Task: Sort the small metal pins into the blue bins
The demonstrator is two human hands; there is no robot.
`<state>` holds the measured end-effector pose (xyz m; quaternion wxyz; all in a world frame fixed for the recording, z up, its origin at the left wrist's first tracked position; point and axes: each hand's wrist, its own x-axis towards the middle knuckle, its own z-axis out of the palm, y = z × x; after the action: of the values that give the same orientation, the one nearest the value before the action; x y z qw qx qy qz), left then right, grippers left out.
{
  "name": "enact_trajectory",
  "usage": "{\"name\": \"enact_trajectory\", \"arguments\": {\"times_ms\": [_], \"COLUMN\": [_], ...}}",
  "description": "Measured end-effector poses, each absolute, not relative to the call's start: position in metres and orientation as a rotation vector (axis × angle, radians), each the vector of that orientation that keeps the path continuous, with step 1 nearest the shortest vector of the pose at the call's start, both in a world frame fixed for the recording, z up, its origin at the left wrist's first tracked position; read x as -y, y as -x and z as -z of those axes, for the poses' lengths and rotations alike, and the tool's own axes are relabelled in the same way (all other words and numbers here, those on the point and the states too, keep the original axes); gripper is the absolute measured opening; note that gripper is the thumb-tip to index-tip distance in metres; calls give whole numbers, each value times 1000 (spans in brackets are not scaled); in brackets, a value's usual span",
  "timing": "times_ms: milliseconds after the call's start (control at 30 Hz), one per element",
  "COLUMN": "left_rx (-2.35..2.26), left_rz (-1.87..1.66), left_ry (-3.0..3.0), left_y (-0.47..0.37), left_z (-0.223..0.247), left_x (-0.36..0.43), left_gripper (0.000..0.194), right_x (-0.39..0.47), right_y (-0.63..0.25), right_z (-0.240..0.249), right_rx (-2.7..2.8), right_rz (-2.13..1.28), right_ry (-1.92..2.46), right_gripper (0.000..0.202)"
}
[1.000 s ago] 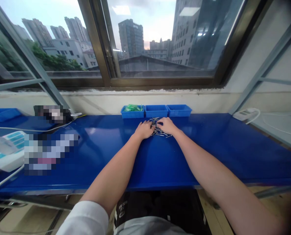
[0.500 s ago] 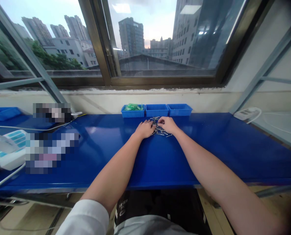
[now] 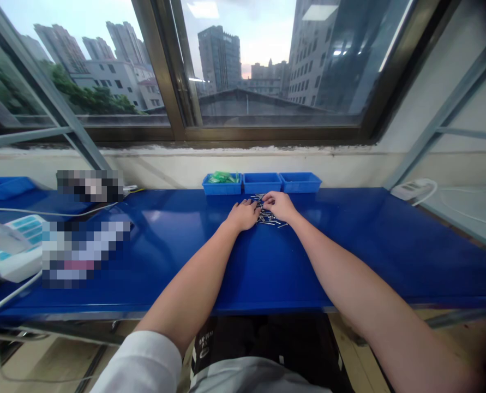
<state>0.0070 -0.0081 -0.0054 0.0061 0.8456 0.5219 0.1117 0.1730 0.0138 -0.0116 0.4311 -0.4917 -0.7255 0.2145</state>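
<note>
A loose pile of small shiny metal pieces, like screws or rivets (image 3: 268,218), lies on the blue table (image 3: 263,273). Against the pile's left side rests my left hand (image 3: 243,214), palm down with its fingers spread. My right hand (image 3: 281,206) is over the pile's right side, thumb and forefinger pinched together at the pieces. Whatever sits between those fingertips is too small to make out. Just behind the pile stand three blue bins in a row: the left bin (image 3: 222,189) holds green plastic packets (image 3: 223,177), beside the middle bin (image 3: 262,183) and the right bin (image 3: 300,183).
At the left are a white device with blue keys (image 3: 25,240), blurred-out items, cables and another blue tray (image 3: 5,188). A white power strip (image 3: 408,190) lies at the right. Grey metal frame posts rise on both sides; a window is behind.
Both hands stay at the pile, with only slight finger movement. The view has tilted a little; nothing else visibly differs.
</note>
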Motion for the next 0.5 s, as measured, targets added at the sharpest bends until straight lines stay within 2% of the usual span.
{"name": "enact_trajectory", "arguments": {"times_ms": [133, 233, 367, 500], "left_rx": [-1632, -1570, -1441, -1352], "left_rz": [-396, -558, -829, -884], "left_ry": [-2639, -2650, -2656, -2634], "left_y": [-6, -6, -6, -6], "left_z": [5, 2, -3, -4], "left_x": [8, 7, 6, 4], "left_gripper": [46, 43, 35, 33], "right_x": [-14, -16, -14, -7], "right_y": [-172, -173, -173, -172], "right_z": [9, 7, 1, -4], "right_rx": [1735, 1620, 1480, 1377], "right_rz": [-538, -695, -1017, -1212], "right_ry": [1167, 1088, 956, 856], "right_gripper": [15, 18, 31, 45]}}
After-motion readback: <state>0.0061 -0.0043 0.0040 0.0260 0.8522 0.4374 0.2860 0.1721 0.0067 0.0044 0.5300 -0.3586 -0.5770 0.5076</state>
